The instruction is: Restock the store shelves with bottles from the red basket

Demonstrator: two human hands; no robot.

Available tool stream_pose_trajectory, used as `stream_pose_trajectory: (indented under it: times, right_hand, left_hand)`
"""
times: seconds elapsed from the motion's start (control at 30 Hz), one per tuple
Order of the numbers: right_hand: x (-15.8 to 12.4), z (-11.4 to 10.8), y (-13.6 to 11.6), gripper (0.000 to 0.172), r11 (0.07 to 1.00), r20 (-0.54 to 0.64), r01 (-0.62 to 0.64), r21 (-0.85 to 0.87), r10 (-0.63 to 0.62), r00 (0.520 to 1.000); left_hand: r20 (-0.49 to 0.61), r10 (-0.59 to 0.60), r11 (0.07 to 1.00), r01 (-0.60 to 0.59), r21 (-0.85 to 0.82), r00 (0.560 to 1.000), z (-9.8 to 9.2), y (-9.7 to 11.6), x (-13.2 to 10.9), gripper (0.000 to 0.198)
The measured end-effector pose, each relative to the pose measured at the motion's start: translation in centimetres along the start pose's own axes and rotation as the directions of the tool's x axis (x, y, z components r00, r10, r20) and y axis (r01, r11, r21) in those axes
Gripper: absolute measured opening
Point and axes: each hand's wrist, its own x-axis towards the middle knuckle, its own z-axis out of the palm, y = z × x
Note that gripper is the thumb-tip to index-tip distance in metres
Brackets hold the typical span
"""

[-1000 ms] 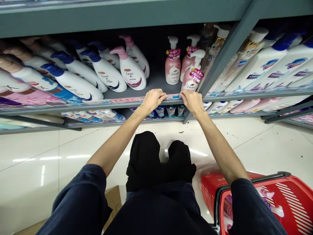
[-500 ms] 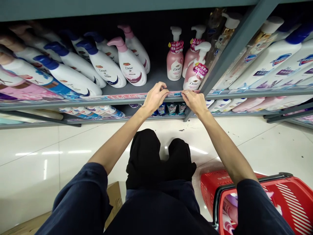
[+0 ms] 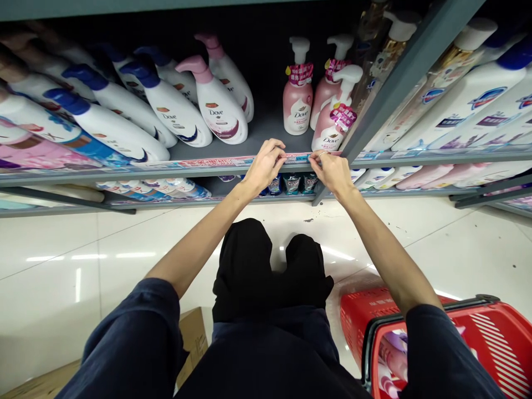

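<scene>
Both hands at the label strip on the shelf front; loaded red basket beside the person

The label strip (image 3: pixel 224 162) runs along the front edge of the shelf (image 3: pixel 266 134), below the pump bottles. The left hand (image 3: pixel 266 164) and the right hand (image 3: pixel 330 173) are at this strip, slightly apart, a short stretch showing between them. Fingers and thumb are bent toward each other on both; whether either pinches the strip cannot be determined.

Containers on the shelf: three pink Dove pump bottles (image 3: pixel 297 111), upright with white heads and bright pink neck tags, the front one just behind the right hand. Farther left are white Dove bottles with pink pumps (image 3: pixel 222 113) and others with blue pumps (image 3: pixel 178 116). Past the upright post (image 3: pixel 386 94) are white bottles with blue caps (image 3: pixel 469 111). Small dark packages (image 3: pixel 292 183) sit on the lower shelf.

Floor containers: the red basket (image 3: pixel 477 332), on the person's right, holds pink and purple items (image 3: pixel 393 357), partly covered by the right sleeve (image 3: pixel 440 349). A cardboard box (image 3: pixel 194 335) lies on the left, largely behind the left sleeve (image 3: pixel 128 332); its contents are hidden.
</scene>
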Motion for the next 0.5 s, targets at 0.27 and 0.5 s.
stream_pose_trajectory:
  times: [0.27,0.5]
  right_hand:
    - [0.71,0.47,-0.12,0.033,0.998,0.002,0.055,-0.039,-0.055,0.998]
    - [0.43,0.16,0.14,0.035,0.997,0.004,0.079,-0.021,-0.079,0.997]
  left_hand:
    - [0.115,0.057,0.956,-0.087,0.282,0.992,-0.49,0.58,0.52,0.034]
    - [0.107,0.043,0.973,-0.066,0.221,0.993,-0.43,0.81,0.64,0.027]
